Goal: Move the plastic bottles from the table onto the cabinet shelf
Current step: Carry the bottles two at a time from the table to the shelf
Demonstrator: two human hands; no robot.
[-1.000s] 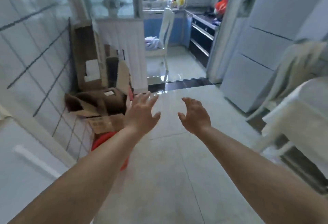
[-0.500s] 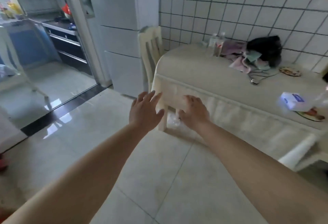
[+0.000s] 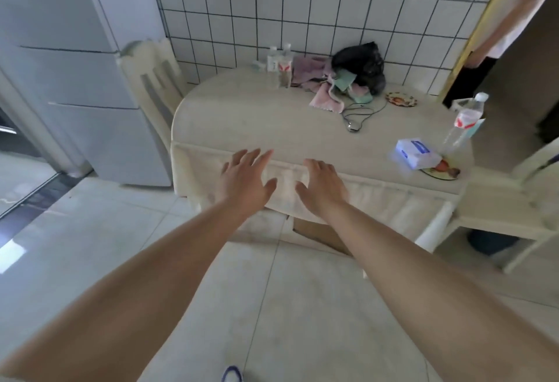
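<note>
- Both hands are held empty above the near edge of the cream cloth-covered oval counter (image 3: 248,115); the left hand (image 3: 246,183) has its fingers (image 3: 257,159) spread and slightly curled, and the right hand (image 3: 323,186) is likewise spread, with nothing gripped.
- Three clear plastic bottles are counted, all standing upright with the long axis vertical.
- Two of them, the pair of clear plastic bottles with white caps (image 3: 279,65), are set touching at the far edge by the white tiled wall (image 3: 302,3), ahead of both hands and well apart from them.
- The third, a clear plastic bottle with a red-and-white label (image 3: 464,121), stands at the right end, beside a blue-and-white tissue pack (image 3: 414,153).
- The right hand is judged nearer to that single bottle; the pair is roughly equally far from both.
- No cabinet shelf is seen.
</note>
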